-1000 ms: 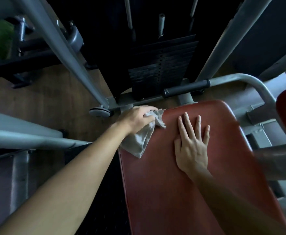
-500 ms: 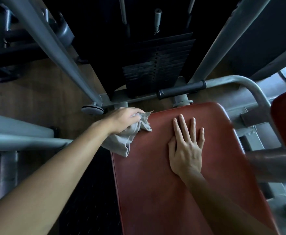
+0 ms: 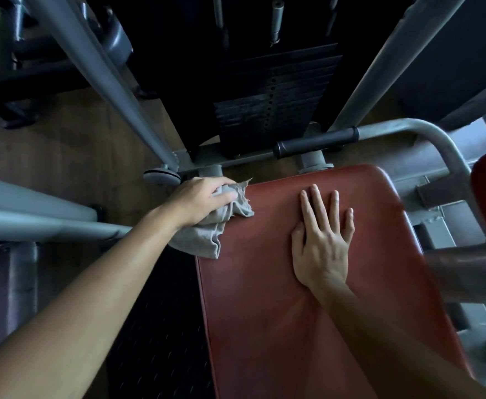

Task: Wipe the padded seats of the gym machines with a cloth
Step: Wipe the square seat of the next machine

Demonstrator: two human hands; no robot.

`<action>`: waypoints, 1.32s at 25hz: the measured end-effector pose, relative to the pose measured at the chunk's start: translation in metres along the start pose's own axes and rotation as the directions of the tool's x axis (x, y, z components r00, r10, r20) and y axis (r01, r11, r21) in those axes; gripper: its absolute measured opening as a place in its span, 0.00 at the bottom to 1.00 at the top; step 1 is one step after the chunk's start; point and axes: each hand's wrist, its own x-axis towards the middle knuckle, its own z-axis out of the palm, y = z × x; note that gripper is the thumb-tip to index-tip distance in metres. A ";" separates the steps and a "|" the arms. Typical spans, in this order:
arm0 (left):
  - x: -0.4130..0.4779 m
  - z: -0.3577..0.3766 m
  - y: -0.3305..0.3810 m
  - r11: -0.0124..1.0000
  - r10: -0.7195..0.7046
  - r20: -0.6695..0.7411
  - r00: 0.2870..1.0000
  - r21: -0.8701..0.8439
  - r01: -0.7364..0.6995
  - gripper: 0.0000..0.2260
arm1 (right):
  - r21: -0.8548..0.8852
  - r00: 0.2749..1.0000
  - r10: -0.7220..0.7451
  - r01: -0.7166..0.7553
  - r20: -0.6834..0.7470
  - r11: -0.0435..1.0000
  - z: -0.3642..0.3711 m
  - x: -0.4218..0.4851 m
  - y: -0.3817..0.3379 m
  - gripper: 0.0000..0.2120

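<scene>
Here, the left grip [image 3: 204, 201] clenches the bunched cloth [image 3: 207, 239] at the seat [image 3: 265, 326]'s far left corner, half overhanging the edge, probably to wipe the rim. The right grip [image 3: 322, 246] lies released and flat mid-seat, seemingly as a brace.

Left grip [image 3: 204, 201] curled, right grip [image 3: 321, 246] flat.

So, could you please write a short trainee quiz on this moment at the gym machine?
1. True or false: the right hand grips the grey cloth.
2. The cloth lies at the red padded seat's: A) middle B) far left corner C) near right corner.
3. How do the right hand's fingers lie?
Key: 1 false, the left hand grips it; 2 B; 3 straight, flat on the seat.
</scene>
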 end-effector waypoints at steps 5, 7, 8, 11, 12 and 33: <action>0.031 0.016 0.041 0.994 0.057 0.053 0.997 0.095 -0.062 0.15 | -0.004 1.000 0.000 0.000 0.000 1.000 0.000 0.000 0.000 0.29; 0.021 0.011 0.036 0.996 0.035 0.015 0.999 0.084 -0.036 0.14 | 0.003 1.000 -0.004 0.004 0.004 1.000 0.000 0.001 0.001 0.29; 0.012 0.009 0.027 0.998 0.019 -0.021 1.000 0.060 -0.018 0.14 | 0.001 1.000 -0.005 0.005 0.005 1.000 -0.001 0.000 0.001 0.29; -0.013 0.007 -0.001 1.000 -0.014 -0.116 0.993 -0.018 0.012 0.14 | -0.003 1.000 0.000 0.000 0.003 1.000 -0.001 0.000 0.000 0.29; -0.013 0.008 -0.004 1.000 -0.016 -0.127 0.992 -0.012 0.015 0.14 | -0.002 1.000 0.002 -0.002 0.002 1.000 -0.001 0.000 0.000 0.29; -0.066 0.082 0.029 0.867 0.164 -0.224 0.961 0.498 -0.032 0.39 | 0.216 0.998 -0.043 0.035 0.034 0.976 -0.005 0.001 0.011 0.27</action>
